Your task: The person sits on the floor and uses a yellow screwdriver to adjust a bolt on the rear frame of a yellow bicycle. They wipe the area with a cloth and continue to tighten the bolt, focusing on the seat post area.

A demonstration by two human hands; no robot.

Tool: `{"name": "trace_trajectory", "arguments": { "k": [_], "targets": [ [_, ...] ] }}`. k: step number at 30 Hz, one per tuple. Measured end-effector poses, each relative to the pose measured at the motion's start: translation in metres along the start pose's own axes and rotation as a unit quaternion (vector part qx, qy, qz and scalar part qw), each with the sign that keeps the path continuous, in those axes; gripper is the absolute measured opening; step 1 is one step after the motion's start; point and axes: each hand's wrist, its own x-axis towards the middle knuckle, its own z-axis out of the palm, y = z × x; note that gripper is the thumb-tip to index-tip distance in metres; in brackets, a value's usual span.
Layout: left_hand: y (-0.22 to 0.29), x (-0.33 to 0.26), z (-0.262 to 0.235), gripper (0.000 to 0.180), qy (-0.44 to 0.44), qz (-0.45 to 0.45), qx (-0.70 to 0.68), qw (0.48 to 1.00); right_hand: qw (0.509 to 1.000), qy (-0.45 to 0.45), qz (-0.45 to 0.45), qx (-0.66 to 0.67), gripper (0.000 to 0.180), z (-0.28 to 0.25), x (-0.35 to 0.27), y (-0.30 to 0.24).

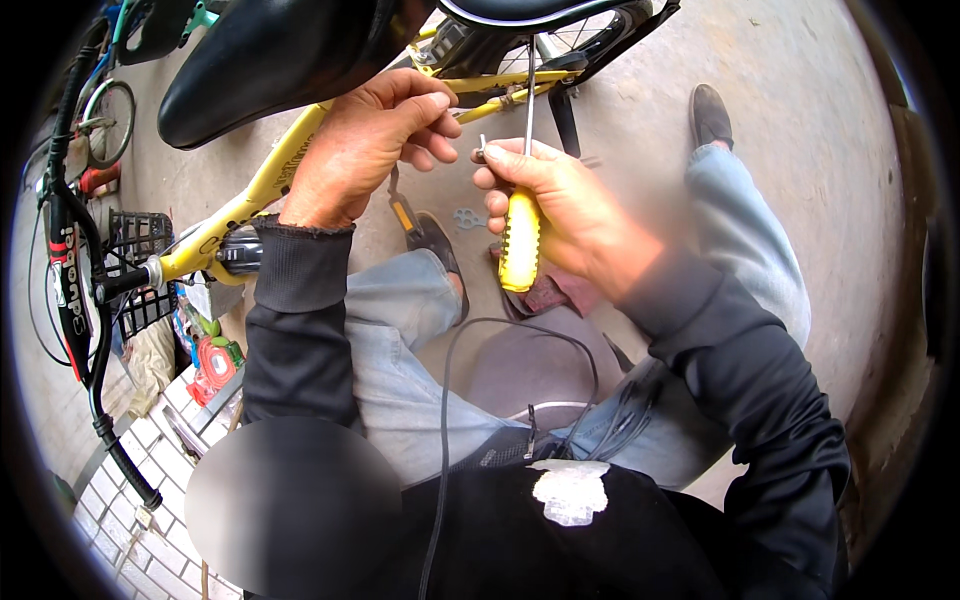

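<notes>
My right hand (560,205) is closed around the yellow handle of a screwdriver (519,240), its long metal shaft pointing up toward the bicycle. Between that hand's thumb and forefinger pokes a small metal piece (481,154), too small to name. My left hand (375,140) hovers beside the yellow bicycle frame (265,185), below the black saddle (270,70). Its thumb lies against the forefinger and the other fingers curl loosely; whatever they may pinch is hidden. A rear wheel (575,35) shows behind the screwdriver's tip.
On the floor lie a flat grey multi-hole wrench (468,218) and a dark red cloth (545,295). A handlebar (80,290) and black basket (140,235) stand at the left. A black cable (447,400) loops across my lap. Another bicycle wheel (108,120) is farther back.
</notes>
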Motion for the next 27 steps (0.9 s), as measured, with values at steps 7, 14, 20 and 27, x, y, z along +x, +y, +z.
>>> {"name": "trace_trajectory", "arguments": {
  "k": [7,14,20,27],
  "targets": [
    [0.0,-0.001,0.01,0.02,-0.041,-0.044,0.027,0.998,0.999,-0.025,0.007,0.02,0.018,-0.005,-0.005,-0.002],
    [0.0,-0.001,0.017,0.023,-0.07,-0.02,0.072,0.995,0.998,-0.057,0.012,0.035,0.017,-0.006,-0.008,-0.003],
    [0.004,-0.001,0.016,0.025,-0.119,-0.001,0.091,0.989,0.996,-0.085,0.01,0.039,0.017,-0.011,-0.011,-0.004],
    [0.005,-0.002,0.014,0.02,-0.141,0.025,0.119,0.983,0.996,-0.076,0.009,0.034,0.018,-0.011,-0.012,-0.004]
  ]
}}
